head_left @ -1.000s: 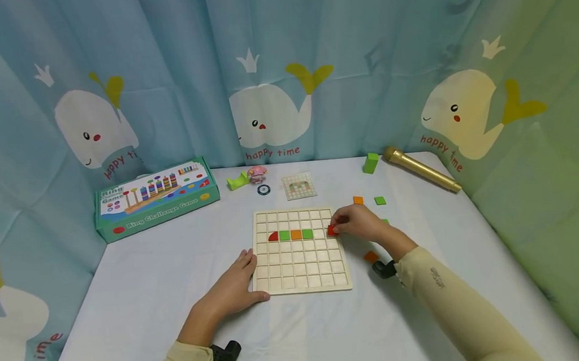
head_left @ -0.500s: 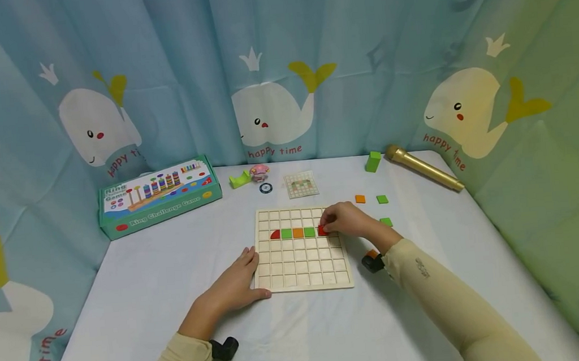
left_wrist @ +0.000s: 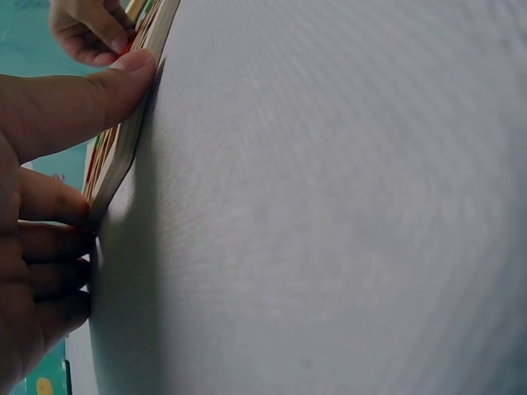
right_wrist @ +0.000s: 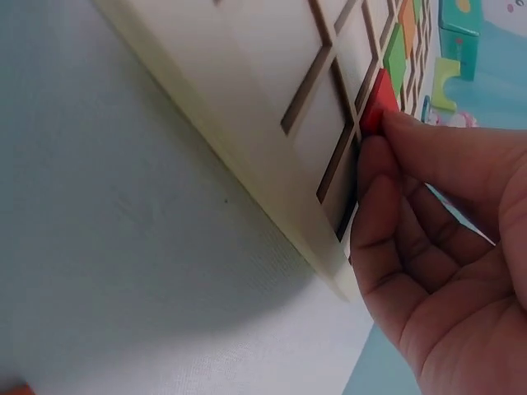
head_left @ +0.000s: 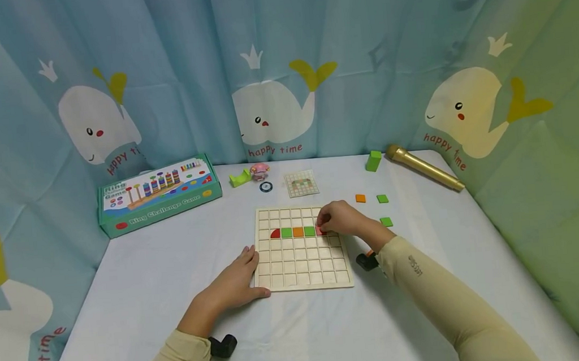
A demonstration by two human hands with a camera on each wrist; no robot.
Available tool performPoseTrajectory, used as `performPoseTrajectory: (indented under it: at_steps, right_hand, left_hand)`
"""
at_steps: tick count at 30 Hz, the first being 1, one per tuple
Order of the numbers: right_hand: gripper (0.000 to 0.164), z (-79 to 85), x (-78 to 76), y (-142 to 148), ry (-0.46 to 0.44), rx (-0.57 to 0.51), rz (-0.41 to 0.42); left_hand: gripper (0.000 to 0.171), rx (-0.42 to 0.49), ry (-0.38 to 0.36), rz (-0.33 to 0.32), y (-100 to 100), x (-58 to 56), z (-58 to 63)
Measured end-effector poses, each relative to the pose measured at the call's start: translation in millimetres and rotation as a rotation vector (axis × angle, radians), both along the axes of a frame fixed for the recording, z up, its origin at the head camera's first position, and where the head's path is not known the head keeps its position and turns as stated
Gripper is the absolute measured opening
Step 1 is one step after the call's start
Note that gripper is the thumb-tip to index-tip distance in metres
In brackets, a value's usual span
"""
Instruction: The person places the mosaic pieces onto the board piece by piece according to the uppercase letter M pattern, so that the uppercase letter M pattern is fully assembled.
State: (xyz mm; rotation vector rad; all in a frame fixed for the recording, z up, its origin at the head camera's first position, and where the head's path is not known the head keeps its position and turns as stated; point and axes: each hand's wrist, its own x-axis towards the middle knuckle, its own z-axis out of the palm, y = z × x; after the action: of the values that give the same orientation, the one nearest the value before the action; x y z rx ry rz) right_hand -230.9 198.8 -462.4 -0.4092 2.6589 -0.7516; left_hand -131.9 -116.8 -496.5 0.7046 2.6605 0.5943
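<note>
A pale wooden grid board (head_left: 301, 270) lies flat on the table. My left hand (head_left: 233, 284) spreads round its near left corner, thumb against the front edge and fingertips along the left side. Pinched between thumb and forefinger of my right hand (head_left: 342, 219) is a red tile (right_wrist: 379, 100), at a square on the board's right half. To its left, one row holds a green tile (head_left: 309, 231), an orange tile (head_left: 298, 232), another green tile (head_left: 286, 233) and a red round-cornered tile (head_left: 275, 234). The right fingers partly cover the pinched tile in the head view.
A patterned card (head_left: 301, 184) lies behind the board. On the right are a loose orange tile (head_left: 360, 198), two green tiles, a green block (head_left: 373, 161) and a gold microphone (head_left: 423, 168). A game box (head_left: 160, 196) and a small pink figure (head_left: 260, 171) stand back left.
My right hand has carried the red tile leftward from the board's right edge to the square beside the green tile. My left hand has stayed at the corner.
</note>
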Motion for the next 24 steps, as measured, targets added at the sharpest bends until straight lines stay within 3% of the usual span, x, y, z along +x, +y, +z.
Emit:
performPoseTrajectory:
  at_steps: [15, 24]
  right_hand:
    - [0.005, 0.1, 3.8, 1, 0.026, 0.034, -0.003]
    - [0.005, 4.7, 1.6, 26, 0.113, 0.004, -0.040]
  left_hand:
    - [0.099, -0.001, 0.000, 0.016, 2, -0.6, -0.1]
    - [0.099, -0.004, -0.001, 0.019, 1, 0.5, -1.5]
